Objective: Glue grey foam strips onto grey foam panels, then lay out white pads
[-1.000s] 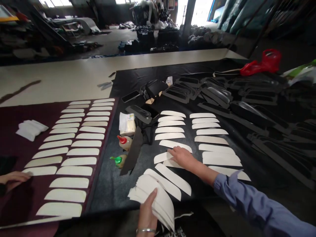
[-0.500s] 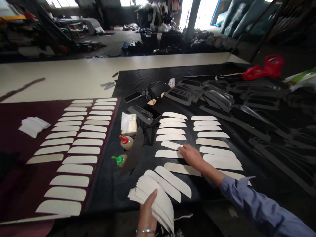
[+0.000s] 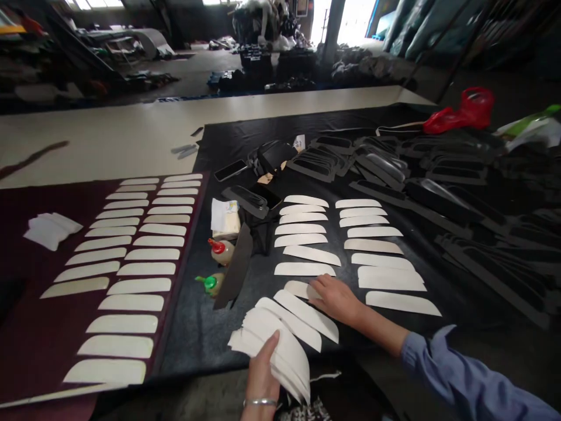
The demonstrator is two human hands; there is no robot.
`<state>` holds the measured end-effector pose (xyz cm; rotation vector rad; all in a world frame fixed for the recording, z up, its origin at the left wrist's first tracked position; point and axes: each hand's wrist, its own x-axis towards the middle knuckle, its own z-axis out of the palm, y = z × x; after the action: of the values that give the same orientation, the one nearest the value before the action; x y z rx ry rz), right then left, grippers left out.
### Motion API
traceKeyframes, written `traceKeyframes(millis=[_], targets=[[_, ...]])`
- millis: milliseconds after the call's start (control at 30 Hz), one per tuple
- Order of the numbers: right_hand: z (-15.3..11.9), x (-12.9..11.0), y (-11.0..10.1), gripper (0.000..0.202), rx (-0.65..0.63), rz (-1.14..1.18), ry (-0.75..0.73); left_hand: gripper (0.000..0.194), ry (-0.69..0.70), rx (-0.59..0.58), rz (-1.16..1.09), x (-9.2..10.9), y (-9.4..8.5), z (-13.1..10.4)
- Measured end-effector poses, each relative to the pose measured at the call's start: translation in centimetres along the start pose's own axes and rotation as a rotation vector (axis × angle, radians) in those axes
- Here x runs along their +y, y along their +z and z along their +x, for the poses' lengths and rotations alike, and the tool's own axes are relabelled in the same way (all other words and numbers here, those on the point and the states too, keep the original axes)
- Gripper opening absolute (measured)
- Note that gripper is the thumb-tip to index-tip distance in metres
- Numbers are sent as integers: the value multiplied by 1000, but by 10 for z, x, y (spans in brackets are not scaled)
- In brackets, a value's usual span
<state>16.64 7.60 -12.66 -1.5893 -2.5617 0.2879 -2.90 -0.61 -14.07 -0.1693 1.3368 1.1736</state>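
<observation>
My left hand (image 3: 263, 374) is closed on a fanned stack of white curved cut pieces (image 3: 276, 351) at the table's front edge, thumb on top. Two more white pieces (image 3: 307, 316) lie fanned out beside the stack. My right hand (image 3: 335, 298) reaches in from the right, its bent fingers closed on an off-white cut piece (image 3: 299, 289), whose right part they hide. Above it, similar white pieces (image 3: 304, 269) lie in a column on the black sheet (image 3: 210, 339). A second column of pieces (image 3: 390, 278) runs to the right.
On the left, a maroon sheet (image 3: 26, 327) bears two columns of white pieces. Glue-like bottles with red (image 3: 217, 247) and green (image 3: 210, 283) caps stand beside a dark curved piece (image 3: 234, 266). Tissues (image 3: 225, 217), a phone (image 3: 231, 170) and many dark frame-shaped pieces (image 3: 315, 161) lie farther back.
My right hand has moved nearer, from the tilted white piece to the off-white piece below it. The tilted piece now lies uncovered. My left hand still holds the stack, and the view has shifted slightly.
</observation>
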Motion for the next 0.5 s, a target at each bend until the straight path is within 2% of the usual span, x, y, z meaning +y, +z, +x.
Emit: traceKeyframes(millis=[100,167,300,400,500], targets=[[4,-14,-1,32,34,13,28,41,20,-10,0,-1,1,0],[-2,-24,-1,34,40,24,19,41,22,-33,-4,-2,1,0],[-22,-36,10,28,-27,14,-13,44,16,-50,16,-1,-2,2],[-22,-33,17,18,-36,-28,-19,47,12,-97,30,-1,-5,3],[-13,-23,18,17,-30,-60,-74,47,21,-91,46,-5,-6,0]])
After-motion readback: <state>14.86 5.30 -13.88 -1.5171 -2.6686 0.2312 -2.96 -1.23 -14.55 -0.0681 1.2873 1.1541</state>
